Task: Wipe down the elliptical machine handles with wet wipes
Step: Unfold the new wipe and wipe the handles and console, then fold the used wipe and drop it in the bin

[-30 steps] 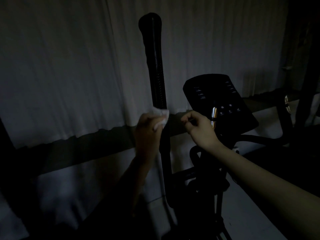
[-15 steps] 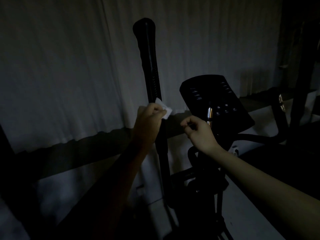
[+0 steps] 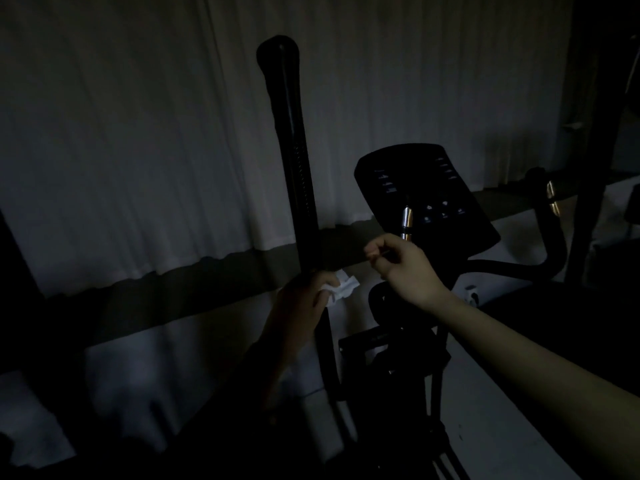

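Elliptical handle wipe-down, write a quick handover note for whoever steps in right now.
Left hand grips the wet wipe against the tall left handle, low on its shaft, below the ribbed grip.
Right hand hangs free in front of the console, fingers loosely curled, holding nothing that shows.
Done: cannot tell in this dim light how much is clean.
Left: probably the upper grip and top knob, then the right handle.

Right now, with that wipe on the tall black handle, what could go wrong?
The wet wipe is bunched, with a loose end outside the left hand, so it may slip or clean unevenly. The room is dim, so missed spots on the handle are hard to see. The right hand hovers near the console and might bump its buttons.
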`<state>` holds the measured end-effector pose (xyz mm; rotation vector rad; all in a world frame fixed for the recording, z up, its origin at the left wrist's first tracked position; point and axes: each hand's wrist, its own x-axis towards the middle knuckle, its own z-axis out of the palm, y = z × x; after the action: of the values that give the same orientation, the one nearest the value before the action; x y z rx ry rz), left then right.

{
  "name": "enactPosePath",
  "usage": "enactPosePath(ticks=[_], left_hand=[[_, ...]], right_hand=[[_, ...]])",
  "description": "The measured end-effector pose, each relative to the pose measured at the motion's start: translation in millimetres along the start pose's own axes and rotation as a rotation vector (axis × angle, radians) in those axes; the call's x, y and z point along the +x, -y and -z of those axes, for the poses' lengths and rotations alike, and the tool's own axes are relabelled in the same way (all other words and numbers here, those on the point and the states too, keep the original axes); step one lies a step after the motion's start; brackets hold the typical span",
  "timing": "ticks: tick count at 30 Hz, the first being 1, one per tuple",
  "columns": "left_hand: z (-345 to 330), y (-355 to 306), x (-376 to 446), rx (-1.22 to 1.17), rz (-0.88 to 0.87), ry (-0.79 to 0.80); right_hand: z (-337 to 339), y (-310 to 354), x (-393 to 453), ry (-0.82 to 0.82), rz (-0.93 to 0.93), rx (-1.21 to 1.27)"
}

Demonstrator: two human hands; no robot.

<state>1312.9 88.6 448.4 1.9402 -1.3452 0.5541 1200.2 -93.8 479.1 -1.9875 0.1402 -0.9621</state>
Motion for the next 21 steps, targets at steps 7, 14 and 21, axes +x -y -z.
enactPosePath(ticks=[7, 14, 21], left_hand=[[-17, -44, -9, -0.242, 0.159, 0.100], [-53, -103, 2, -0.306, 0.105, 0.095], [-84, -128, 3, -0.506, 0.039, 0.121]], right_hand=[[35, -14, -24, 0.152, -0.027, 0.022], [83, -34, -59, 0.293, -0.134, 0.040], [122, -33, -98, 0.223, -0.245, -0.028]])
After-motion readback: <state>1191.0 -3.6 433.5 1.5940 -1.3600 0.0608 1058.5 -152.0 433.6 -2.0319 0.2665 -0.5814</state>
